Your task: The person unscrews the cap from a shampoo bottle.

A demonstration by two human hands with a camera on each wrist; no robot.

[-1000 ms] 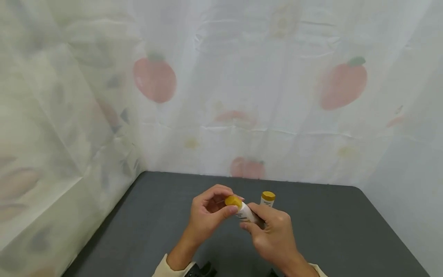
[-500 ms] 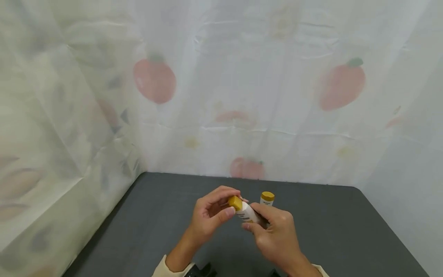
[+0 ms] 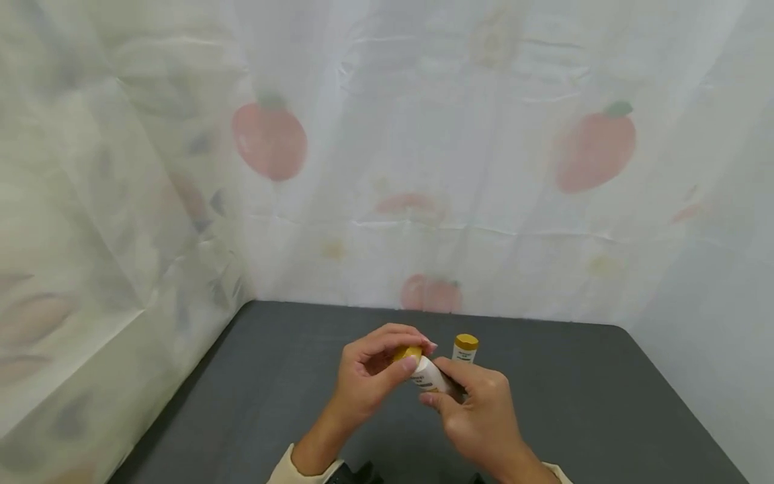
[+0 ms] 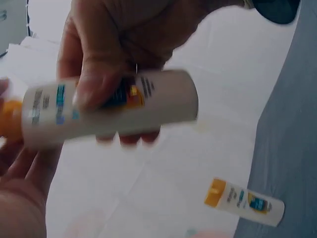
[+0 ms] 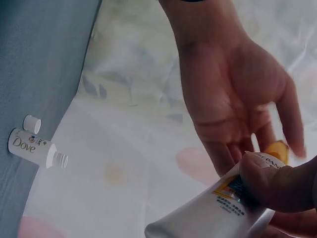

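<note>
A white tube [image 3: 429,378] with a gold cap [image 3: 406,352] lies tilted between both hands above the dark grey table [image 3: 574,390]. My left hand [image 3: 404,357] pinches the cap with thumb and curled fingers. My right hand [image 3: 447,390] grips the tube's body; the right wrist view shows its thumb on the tube's [image 5: 213,210] label, with the left palm [image 5: 233,94] behind. In the left wrist view the tube [image 4: 114,106] is blurred and its cap [image 4: 9,119] sits at the left edge. A second gold-capped tube [image 3: 465,347] stands on the table just behind my hands.
A translucent fruit-print sheet [image 3: 423,168] walls in the table at the back and on both sides. In the right wrist view a small white Dove bottle [image 5: 29,146] lies uncapped on the table, its white cap [image 5: 32,124] beside it.
My left fingers have curled further over the gold cap, so less of it shows. Both hands and the tube have stayed nearly in place.
</note>
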